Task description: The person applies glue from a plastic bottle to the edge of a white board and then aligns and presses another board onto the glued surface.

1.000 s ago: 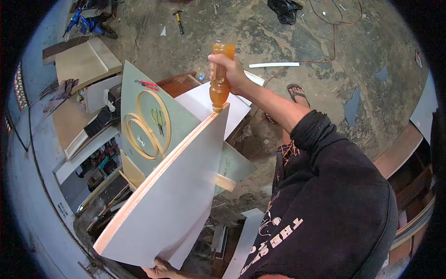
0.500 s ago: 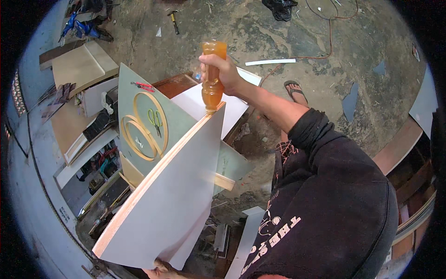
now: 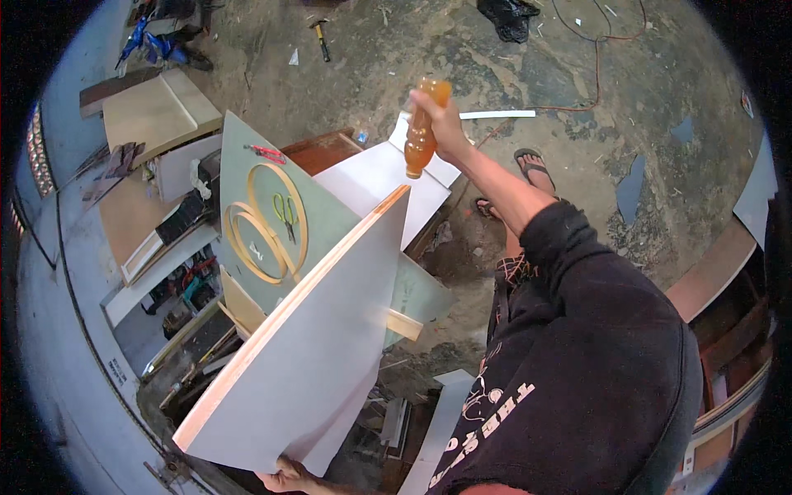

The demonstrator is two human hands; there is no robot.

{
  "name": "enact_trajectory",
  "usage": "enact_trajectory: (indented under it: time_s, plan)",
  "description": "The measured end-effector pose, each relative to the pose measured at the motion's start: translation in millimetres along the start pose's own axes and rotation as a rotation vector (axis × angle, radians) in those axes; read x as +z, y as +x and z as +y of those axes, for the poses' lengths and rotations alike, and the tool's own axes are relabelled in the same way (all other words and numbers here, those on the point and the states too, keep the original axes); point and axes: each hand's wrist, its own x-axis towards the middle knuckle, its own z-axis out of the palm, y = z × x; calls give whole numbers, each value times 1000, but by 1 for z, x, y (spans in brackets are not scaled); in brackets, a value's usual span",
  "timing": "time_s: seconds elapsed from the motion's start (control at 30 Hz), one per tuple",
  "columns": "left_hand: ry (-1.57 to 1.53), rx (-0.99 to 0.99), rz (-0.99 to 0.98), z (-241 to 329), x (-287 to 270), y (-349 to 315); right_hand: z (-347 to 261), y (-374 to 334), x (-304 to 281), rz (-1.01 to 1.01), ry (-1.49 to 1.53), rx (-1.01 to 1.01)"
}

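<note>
A clear bottle of amber liquid was held upside down, mouth lowermost and slightly tilted, just above the far end of a white panel and apart from it. The right hand had its grip closed around the bottle's body. The left hand gripped the panel's lower edge, thumb against the white face. The panel stood on edge, its pale wooden top edge facing up and running from near left to far right.

Behind it, a grey-green tabletop carried coiled edging strip by its left edge. Scissors with green handles lay within the larger loop, and red-handled pliers rested near the far corner. A wooden strip poked out past the panel, close to the tabletop's near right edge. White sheets lay beyond the right edge. On the concrete floor were a hammer, a black plastic bag and a narrow white strip.
</note>
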Motion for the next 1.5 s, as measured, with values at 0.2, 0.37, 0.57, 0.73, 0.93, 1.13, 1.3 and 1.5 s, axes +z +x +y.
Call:
enact_trajectory:
  time_s: [0.2,0.37,0.57,0.73,0.93,1.13,1.3,1.5]
  plan:
    - [-217,-87,45,-1,8,-8,-92,-40,93,-231,333,99]
    - [-155,-5,48,12,6,-2,-87,-57,119,-356,328,123]
    - [-239,-62,136,35,13,4,-81,-57,118,-264,377,200]
    - [-190,-22,36,22,8,0,-69,-52,106,-227,303,230]
    - [-215,-87,57,-1,7,-10,-53,-41,89,-197,284,212]
    - [-101,-10,31,11,8,2,-44,-37,72,-149,190,167]
    - [-108,-39,82,4,15,1,-64,-57,101,-252,264,161]
    - [-240,-141,57,-2,13,-1,-109,-88,166,-410,356,85]
